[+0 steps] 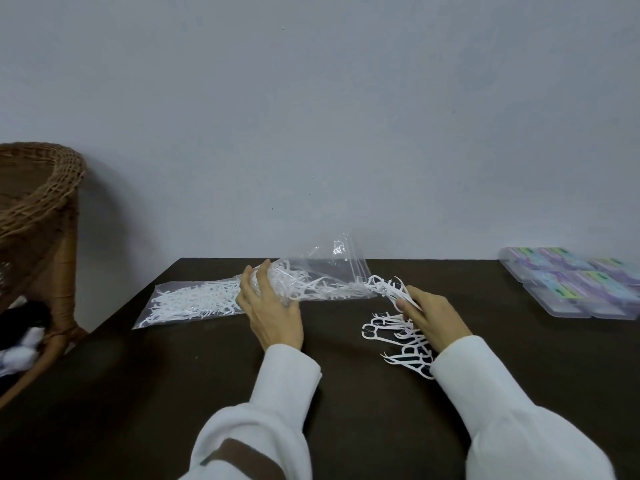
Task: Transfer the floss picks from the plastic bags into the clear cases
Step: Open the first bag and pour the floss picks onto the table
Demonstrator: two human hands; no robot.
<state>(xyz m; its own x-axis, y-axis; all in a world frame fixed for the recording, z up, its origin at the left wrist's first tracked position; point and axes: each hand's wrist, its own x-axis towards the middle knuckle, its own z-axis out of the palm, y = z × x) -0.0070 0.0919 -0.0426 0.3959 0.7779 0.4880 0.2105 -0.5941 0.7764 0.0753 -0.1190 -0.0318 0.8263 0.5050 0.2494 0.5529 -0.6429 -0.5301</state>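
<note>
White sleeves (277,403) run from us up to our hands: our left hand (273,317) grips the raised plastic bag (325,275) of floss picks, while our right hand (433,320) pinches a bunch of picks (391,289) at the bag's mouth, hiding part of the loose floss picks (391,337) lying on the counter (173,393). A second bag (194,303) of picks lies flat to the left, and the clear cases (571,285) sit far right, cut off by the frame edge, contents hard to make out. Beside the dark counter stands a wicker chair (38,216), against a plain grey wall (311,116).
</note>
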